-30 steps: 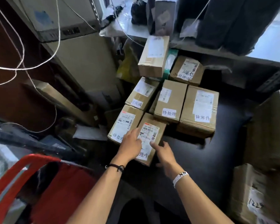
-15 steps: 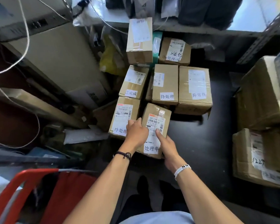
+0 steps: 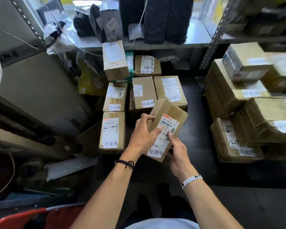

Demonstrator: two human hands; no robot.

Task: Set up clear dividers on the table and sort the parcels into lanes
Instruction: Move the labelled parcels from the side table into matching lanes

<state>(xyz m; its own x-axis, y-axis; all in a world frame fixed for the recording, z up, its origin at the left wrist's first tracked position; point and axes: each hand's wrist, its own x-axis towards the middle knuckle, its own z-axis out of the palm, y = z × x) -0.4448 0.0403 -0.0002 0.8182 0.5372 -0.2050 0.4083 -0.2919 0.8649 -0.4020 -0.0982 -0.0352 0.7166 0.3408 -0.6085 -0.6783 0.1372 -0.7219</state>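
Where the hands meet: left hand (image 3: 143, 135) curls over the upper left edge of the held 处理中 parcel (image 3: 168, 123); right hand (image 3: 178, 152) grips its lower right side.
Parcel position: tilted, apparently raised off the dark table (image 3: 196, 129), just in front of the 异常件 parcel (image 3: 171, 88).
Grouped so far: labelled parcels in rough rows; rear 处理中 parcel (image 3: 147, 66) by the shelf.
Dividers: none visible.
Remaining, as judged: dividers, lanes, and the stacked cartons (image 3: 238, 113) at right.

Tilted brown parcel (image 3: 172, 118), white labels up (apparently lifted), just beside rows of flat parcels (image 3: 112, 133).
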